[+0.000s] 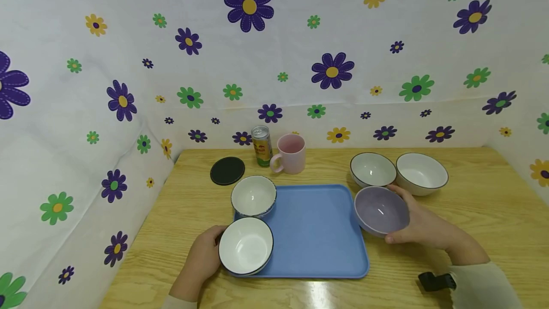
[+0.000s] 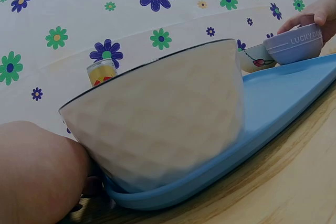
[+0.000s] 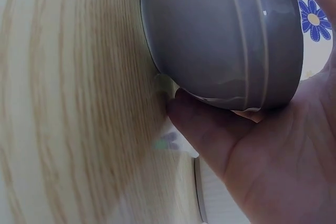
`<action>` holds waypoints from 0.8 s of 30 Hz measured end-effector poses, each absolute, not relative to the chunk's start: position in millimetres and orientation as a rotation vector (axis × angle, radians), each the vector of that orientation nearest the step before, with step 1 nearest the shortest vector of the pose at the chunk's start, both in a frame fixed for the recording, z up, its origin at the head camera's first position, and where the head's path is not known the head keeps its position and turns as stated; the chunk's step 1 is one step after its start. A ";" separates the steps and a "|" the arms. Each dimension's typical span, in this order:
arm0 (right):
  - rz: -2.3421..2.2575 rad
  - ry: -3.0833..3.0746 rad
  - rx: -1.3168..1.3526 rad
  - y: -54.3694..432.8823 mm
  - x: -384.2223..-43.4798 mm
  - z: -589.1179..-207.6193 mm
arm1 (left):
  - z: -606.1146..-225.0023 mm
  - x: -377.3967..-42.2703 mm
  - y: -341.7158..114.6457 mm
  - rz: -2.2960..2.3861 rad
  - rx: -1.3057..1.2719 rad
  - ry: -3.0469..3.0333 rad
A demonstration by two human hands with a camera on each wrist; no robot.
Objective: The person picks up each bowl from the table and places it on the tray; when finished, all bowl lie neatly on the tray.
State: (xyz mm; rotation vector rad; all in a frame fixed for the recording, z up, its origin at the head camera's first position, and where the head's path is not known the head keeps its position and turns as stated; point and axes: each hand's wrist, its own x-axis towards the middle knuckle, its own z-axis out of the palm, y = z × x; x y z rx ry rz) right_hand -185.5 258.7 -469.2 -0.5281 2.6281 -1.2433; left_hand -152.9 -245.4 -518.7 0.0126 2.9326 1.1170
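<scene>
A white bowl (image 1: 246,246) with a dark rim and a diamond-textured outside (image 2: 163,114) sits at the tray's front left corner. Curled against its left side is my left hand (image 1: 205,253), some fingers hidden by the bowl. My right hand (image 1: 422,223) grips a purple bowl (image 1: 381,211) by its right side, thumb at the front and fingers at the back. This bowl overlaps the right edge of the blue tray (image 1: 315,232) in the head view. Lettering shows on its outside in the left wrist view. Behind the white bowl stands a speckle-rimmed bowl (image 1: 254,196), on the tray's back left corner.
Two white bowls, a nearer one (image 1: 372,169) and a right one (image 1: 421,172), stand behind the purple bowl. At the back are a pink mug (image 1: 291,154), a drink can (image 1: 262,146) and a black round coaster (image 1: 228,170). Flower-printed cloth (image 1: 291,61) hangs behind the wooden table (image 1: 171,213).
</scene>
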 end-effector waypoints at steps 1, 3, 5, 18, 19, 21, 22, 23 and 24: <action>-1.246 2.625 -0.526 258.8 -185.2 -469.6 | -518.5 -152.8 -245.2 1.116 0.007 2.932; -1.250 2.622 -0.527 259.4 -185.0 -470.8 | -518.1 -152.5 -244.9 1.110 0.008 2.934; -1.255 2.624 -0.530 259.9 -185.2 -472.2 | -518.0 -152.1 -244.9 1.109 0.020 2.935; -1.173 2.728 -0.507 257.1 -185.2 -472.2 | -519.2 -154.2 -245.4 1.114 0.024 2.945; -1.168 2.736 -0.507 256.9 -185.2 -472.4 | -519.5 -154.1 -245.6 1.113 0.024 2.947; -1.163 2.742 -0.505 256.6 -185.3 -472.7 | -519.8 -153.9 -245.5 1.113 0.020 2.947; -1.163 2.746 -0.507 256.5 -185.4 -472.8 | -520.0 -153.8 -245.4 1.114 0.018 2.947; -1.165 2.747 -0.508 256.5 -185.6 -472.9 | -520.0 -153.7 -245.4 1.110 0.028 2.953; -1.169 2.747 -0.512 256.4 -185.8 -472.9 | -520.2 -153.6 -245.1 1.115 0.017 2.948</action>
